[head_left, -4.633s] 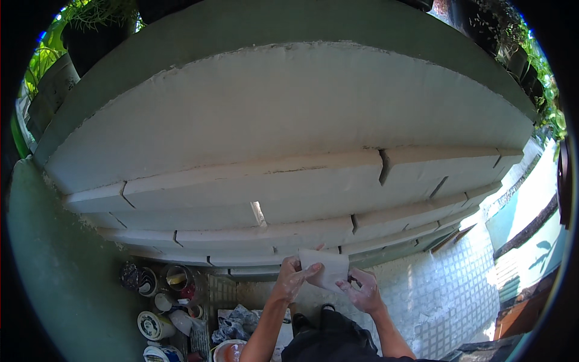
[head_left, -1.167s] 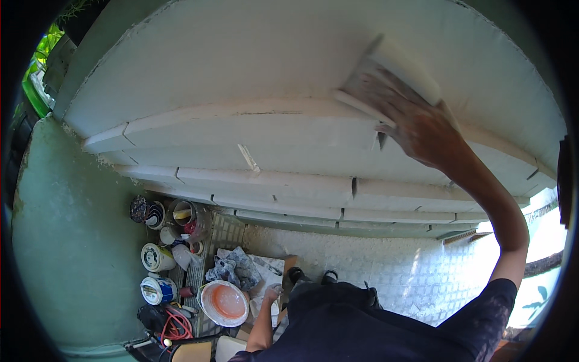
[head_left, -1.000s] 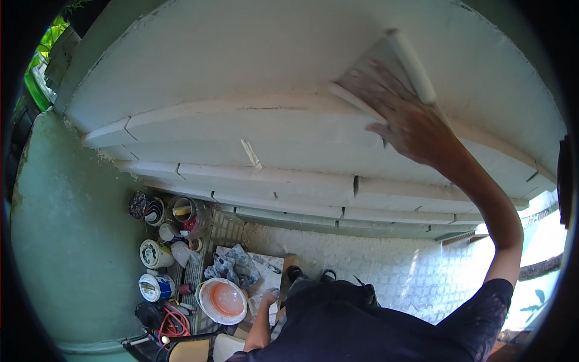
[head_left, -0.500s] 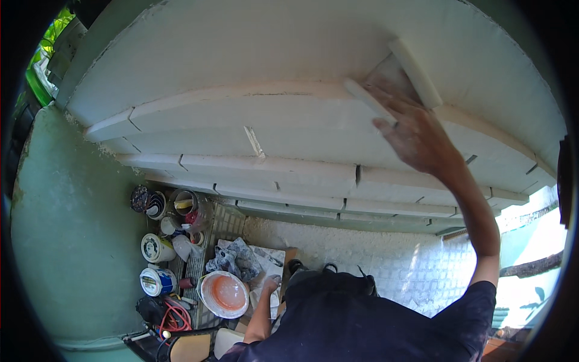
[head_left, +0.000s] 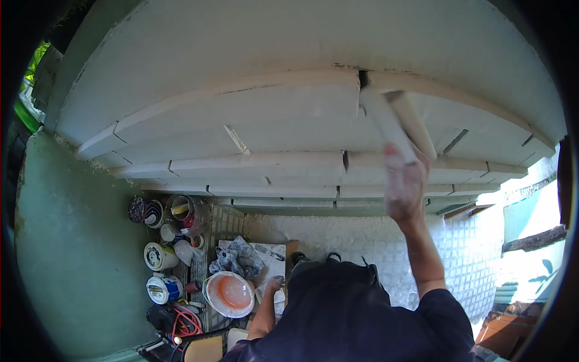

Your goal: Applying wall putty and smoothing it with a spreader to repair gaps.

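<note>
While right hand [head_left: 405,190] grips, pale sheet [head_left: 417,128] juts past fingers [head_left: 394,159].

Right of the white bucket [head_left: 210,295], daylight bleaches the tiled floor [head_left: 434,259] into glare; above the bucket, the stepped wall [head_left: 295,108] lies in soft, dim shade. My right hand [head_left: 405,187], up and right of the bucket, is smeared by blur. Fisheye distortion bows the wall.

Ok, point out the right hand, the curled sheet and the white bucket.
Right hand [head_left: 405,186], head view: blurred middle of the hand.
Curled sheet [head_left: 415,123], head view: its pale right flap.
White bucket [head_left: 212,297], head view: left side of its rim.
</note>
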The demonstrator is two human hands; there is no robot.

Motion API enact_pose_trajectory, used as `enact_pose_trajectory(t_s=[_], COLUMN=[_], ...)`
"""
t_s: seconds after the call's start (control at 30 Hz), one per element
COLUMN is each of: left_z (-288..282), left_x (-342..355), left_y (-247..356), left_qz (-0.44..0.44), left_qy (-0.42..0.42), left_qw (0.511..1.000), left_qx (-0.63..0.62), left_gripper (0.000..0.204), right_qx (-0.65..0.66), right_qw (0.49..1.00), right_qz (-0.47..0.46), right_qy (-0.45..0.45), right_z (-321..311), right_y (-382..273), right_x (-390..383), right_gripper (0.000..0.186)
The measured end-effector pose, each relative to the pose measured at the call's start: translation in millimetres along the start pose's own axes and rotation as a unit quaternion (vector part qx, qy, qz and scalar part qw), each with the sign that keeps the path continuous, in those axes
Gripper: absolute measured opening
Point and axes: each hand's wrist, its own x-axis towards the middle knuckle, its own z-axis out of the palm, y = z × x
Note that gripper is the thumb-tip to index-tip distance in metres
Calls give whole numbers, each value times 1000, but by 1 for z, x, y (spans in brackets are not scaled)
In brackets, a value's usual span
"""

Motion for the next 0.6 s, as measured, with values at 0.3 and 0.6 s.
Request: enact_pose_trajectory(t_s=[0.3,0.6], left_z=[0,-2], left_x=[-32,-23], left_y=[-1,18], left_qz=[-8,71], left_qy=[-22,-2], left_qw=[977,996], left_qx=[210,55], left_gripper=[25,26], right_qx=[497,399], right_qw=[741,766], right_qz=[407,436], right_qy=[195,254], right_z=[50,84], right_y=[-59,-70], right_x=[5,-24], right_gripper=[35,20])
